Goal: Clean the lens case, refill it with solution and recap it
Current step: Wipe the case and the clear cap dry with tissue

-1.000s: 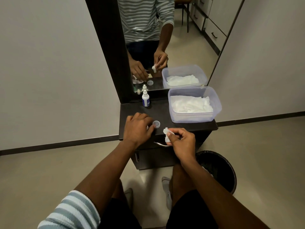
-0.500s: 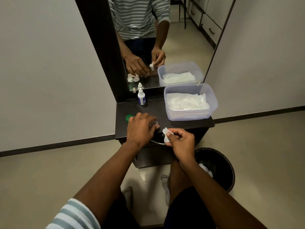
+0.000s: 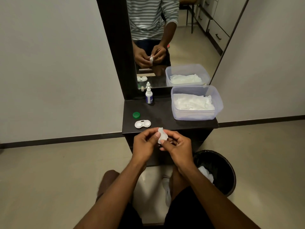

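Just beyond hands [image 3: 162, 144]: lens case [image 3: 142, 124] (uncapped)

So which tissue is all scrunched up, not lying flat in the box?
The small tissue wad pinched between both hands. The others lie flat in the clear plastic box, and another sits crumpled in the black bin.

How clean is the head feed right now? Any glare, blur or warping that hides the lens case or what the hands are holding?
Head view: dim, even light, no glare on the lens case, whose two open wells read clearly; wide-angle warping bends walls and the mirror frame at the edges; the small white wad pinched between left hand and right hand is sharp, but whether a cap sits inside it cannot be told.
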